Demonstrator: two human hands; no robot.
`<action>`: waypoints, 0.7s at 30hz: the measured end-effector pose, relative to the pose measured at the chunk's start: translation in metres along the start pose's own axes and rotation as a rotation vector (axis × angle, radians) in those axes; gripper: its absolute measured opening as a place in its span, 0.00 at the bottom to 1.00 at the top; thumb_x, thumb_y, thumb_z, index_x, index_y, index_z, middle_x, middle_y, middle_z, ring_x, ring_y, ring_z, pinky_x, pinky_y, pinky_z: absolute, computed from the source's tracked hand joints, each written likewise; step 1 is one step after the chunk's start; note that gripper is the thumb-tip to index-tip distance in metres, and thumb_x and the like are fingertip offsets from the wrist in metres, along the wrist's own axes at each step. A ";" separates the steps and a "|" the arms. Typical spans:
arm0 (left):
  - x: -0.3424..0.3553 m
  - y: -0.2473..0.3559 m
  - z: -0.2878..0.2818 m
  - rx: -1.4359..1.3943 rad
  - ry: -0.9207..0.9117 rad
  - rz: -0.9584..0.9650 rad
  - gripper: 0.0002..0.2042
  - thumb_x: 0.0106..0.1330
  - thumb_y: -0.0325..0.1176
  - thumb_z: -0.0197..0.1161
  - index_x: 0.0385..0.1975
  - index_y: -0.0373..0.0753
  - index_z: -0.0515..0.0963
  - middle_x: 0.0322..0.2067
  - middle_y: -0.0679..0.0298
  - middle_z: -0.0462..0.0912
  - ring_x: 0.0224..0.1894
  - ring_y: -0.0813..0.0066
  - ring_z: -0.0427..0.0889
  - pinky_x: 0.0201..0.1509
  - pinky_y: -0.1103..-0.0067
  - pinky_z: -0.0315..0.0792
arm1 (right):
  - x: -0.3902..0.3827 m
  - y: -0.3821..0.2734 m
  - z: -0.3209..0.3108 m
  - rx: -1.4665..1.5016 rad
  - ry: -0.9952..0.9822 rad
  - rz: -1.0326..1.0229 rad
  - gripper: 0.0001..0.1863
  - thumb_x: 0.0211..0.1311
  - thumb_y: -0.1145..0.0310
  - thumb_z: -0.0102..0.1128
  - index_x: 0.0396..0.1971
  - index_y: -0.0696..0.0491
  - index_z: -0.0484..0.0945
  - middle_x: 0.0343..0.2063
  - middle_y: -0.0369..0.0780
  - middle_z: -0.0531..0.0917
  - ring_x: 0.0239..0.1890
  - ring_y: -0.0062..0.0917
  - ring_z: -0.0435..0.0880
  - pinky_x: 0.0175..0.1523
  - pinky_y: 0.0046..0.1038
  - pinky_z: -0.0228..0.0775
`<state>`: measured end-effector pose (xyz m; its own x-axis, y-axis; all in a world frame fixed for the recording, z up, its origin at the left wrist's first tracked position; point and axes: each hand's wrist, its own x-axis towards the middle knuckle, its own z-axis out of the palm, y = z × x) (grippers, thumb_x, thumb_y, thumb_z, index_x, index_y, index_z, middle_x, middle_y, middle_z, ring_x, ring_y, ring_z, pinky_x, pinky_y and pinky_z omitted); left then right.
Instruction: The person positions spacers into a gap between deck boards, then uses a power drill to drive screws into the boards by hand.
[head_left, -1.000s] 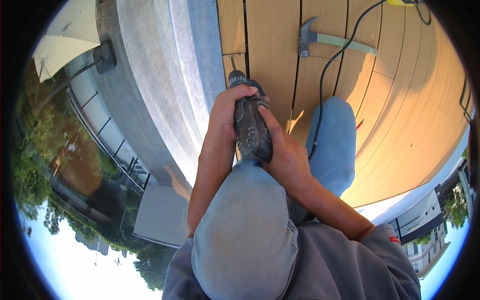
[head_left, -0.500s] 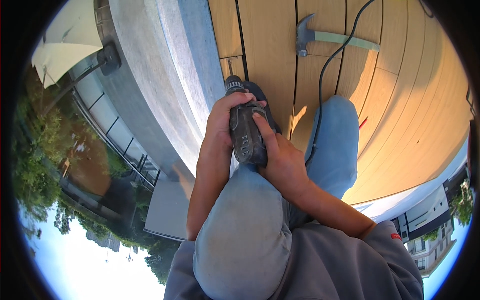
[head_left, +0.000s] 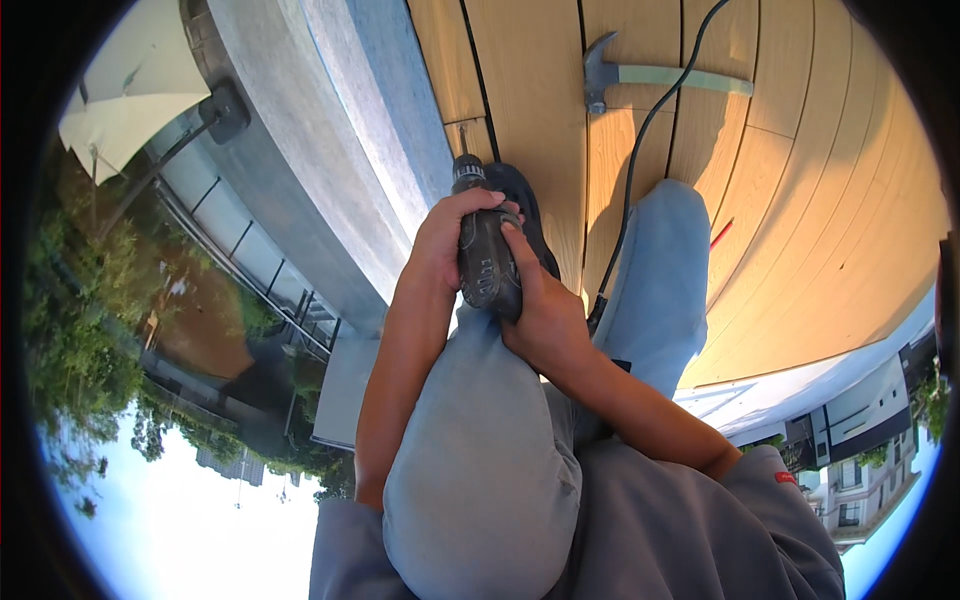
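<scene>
Power drill (head_left: 485, 265), centre of frame; likely heavy, rigid; best held mid-length. Left hand (head_left: 443, 238), right hand (head_left: 548, 318): fingers gripping it.

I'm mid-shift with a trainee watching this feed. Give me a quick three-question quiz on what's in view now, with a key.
1. True or false: the left hand and the right hand are both on the drill.

2. Multiple choice: where does the black cord cross the claw hammer?
A. Over its head
B. Over its handle
C. Nowhere

3. Fill in: the small red item on the wooden boards lies to the ____ (left or right) of the person's right knee.

Key: 1. True. 2. B. 3. Right.
</scene>
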<state>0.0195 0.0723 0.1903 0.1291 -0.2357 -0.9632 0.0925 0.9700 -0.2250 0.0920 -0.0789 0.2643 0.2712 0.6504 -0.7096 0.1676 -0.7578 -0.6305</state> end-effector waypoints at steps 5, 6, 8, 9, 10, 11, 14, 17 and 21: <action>0.011 -0.006 -0.005 0.010 0.018 0.002 0.14 0.59 0.30 0.66 0.41 0.29 0.77 0.35 0.51 0.84 0.38 0.57 0.85 0.45 0.64 0.83 | 0.000 0.003 -0.002 0.058 0.014 0.069 0.47 0.53 0.70 0.65 0.75 0.41 0.55 0.38 0.47 0.85 0.37 0.45 0.87 0.38 0.43 0.78; 0.016 -0.010 -0.004 -0.001 0.025 0.004 0.13 0.59 0.30 0.66 0.40 0.29 0.77 0.35 0.52 0.84 0.37 0.58 0.85 0.45 0.64 0.83 | -0.001 0.009 0.000 0.058 0.013 0.070 0.47 0.53 0.70 0.65 0.75 0.41 0.55 0.38 0.47 0.85 0.37 0.45 0.87 0.38 0.43 0.78; 0.018 -0.022 -0.006 0.013 0.039 0.062 0.12 0.59 0.30 0.66 0.39 0.30 0.78 0.34 0.53 0.84 0.36 0.59 0.85 0.44 0.65 0.83 | -0.006 0.021 0.005 0.156 0.058 0.035 0.51 0.48 0.75 0.70 0.74 0.40 0.56 0.38 0.53 0.85 0.35 0.50 0.87 0.41 0.41 0.79; 0.020 -0.023 -0.003 0.024 0.056 0.089 0.12 0.59 0.30 0.66 0.39 0.30 0.78 0.34 0.53 0.84 0.36 0.60 0.85 0.44 0.65 0.83 | -0.005 0.022 0.005 0.154 0.063 0.031 0.51 0.48 0.75 0.70 0.74 0.40 0.56 0.38 0.53 0.85 0.35 0.50 0.87 0.41 0.41 0.79; 0.020 -0.024 -0.001 0.034 0.074 0.117 0.11 0.60 0.30 0.66 0.39 0.30 0.78 0.34 0.53 0.84 0.36 0.60 0.85 0.44 0.65 0.83 | -0.006 0.022 0.004 0.132 0.017 0.086 0.51 0.47 0.75 0.70 0.74 0.40 0.57 0.38 0.53 0.85 0.35 0.50 0.87 0.41 0.41 0.79; 0.018 -0.025 -0.003 0.059 0.065 0.112 0.11 0.60 0.30 0.65 0.39 0.30 0.78 0.35 0.53 0.84 0.36 0.61 0.85 0.44 0.66 0.82 | -0.005 0.023 0.004 0.110 -0.029 0.141 0.51 0.47 0.75 0.71 0.74 0.40 0.57 0.38 0.52 0.85 0.36 0.50 0.87 0.41 0.41 0.79; 0.017 -0.022 -0.001 0.102 0.079 0.113 0.11 0.60 0.30 0.65 0.39 0.30 0.78 0.35 0.54 0.84 0.37 0.61 0.85 0.45 0.67 0.82 | -0.007 0.025 0.010 0.131 0.053 0.087 0.51 0.47 0.75 0.72 0.74 0.40 0.59 0.39 0.52 0.85 0.36 0.50 0.87 0.41 0.41 0.79; 0.011 -0.020 0.001 0.077 0.069 0.113 0.11 0.60 0.30 0.65 0.39 0.30 0.78 0.35 0.54 0.84 0.37 0.62 0.85 0.45 0.68 0.82 | -0.008 0.025 0.012 0.131 0.060 0.084 0.50 0.47 0.76 0.71 0.74 0.40 0.60 0.39 0.52 0.85 0.36 0.49 0.87 0.41 0.41 0.79; 0.016 -0.019 -0.004 0.097 0.053 0.109 0.11 0.60 0.30 0.66 0.39 0.31 0.78 0.36 0.53 0.84 0.37 0.62 0.86 0.46 0.69 0.82 | -0.007 0.024 0.013 0.131 0.095 0.043 0.50 0.47 0.76 0.71 0.74 0.41 0.60 0.40 0.52 0.85 0.37 0.49 0.87 0.42 0.40 0.79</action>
<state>0.0156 0.0502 0.1787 0.0919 -0.1234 -0.9881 0.1764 0.9786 -0.1058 0.0819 -0.1008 0.2499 0.3646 0.6053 -0.7076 0.0312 -0.7674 -0.6404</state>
